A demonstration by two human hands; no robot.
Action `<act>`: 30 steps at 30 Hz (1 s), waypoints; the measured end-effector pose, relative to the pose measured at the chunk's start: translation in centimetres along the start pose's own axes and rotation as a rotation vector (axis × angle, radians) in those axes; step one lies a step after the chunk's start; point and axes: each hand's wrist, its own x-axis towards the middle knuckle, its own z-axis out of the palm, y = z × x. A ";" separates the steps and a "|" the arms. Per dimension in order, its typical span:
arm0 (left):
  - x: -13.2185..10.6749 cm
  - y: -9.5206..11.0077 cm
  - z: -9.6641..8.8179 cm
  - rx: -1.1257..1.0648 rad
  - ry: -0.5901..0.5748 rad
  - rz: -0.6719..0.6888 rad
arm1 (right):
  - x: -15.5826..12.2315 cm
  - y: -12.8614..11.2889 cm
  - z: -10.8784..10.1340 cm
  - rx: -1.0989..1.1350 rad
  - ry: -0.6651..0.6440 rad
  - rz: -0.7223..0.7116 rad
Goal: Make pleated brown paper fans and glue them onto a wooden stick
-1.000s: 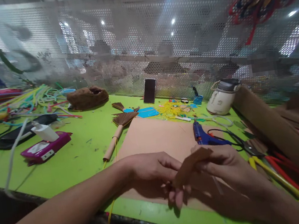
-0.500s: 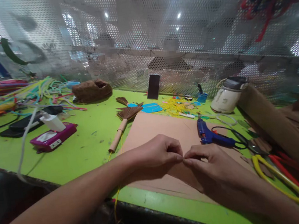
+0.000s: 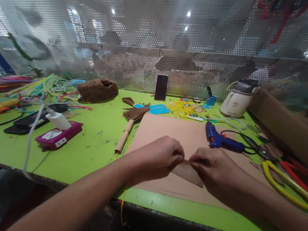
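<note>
A small piece of brown paper is pinched along its upper edge between my two hands. My left hand has its fingers closed at the paper's left end. My right hand grips the right end with thumb and fingers. Both are just above a large sheet of brown paper lying on the green table. To the right of my hands lies a blue glue gun. Scissors with one yellow and one red handle lie by my right forearm. Left of the sheet rests a paper-tube piece with a brown fan-like top and yellow string.
A purple power strip with a white plug stands at left, a black phone behind it. A brown pouch, an upright phone, yellow scraps and a white jar line the back. Perforated metal mesh rises behind, people beyond it.
My hands have moved slightly apart, and the small brown paper between them now shows more of its face. The view has shifted a little. Objects on the table stay put.
</note>
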 end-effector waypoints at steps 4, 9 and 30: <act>0.4 -0.3 0.2 0.072 0.006 0.095 | 0.4 -0.1 -0.6 -0.124 -0.013 -0.109; 1.0 -0.8 1.0 0.101 0.029 0.130 | 1.6 1.1 -0.8 -0.152 -0.065 -0.124; 0.1 0.2 0.0 0.213 -0.007 0.128 | 0.7 1.0 -1.3 -0.255 -0.074 -0.199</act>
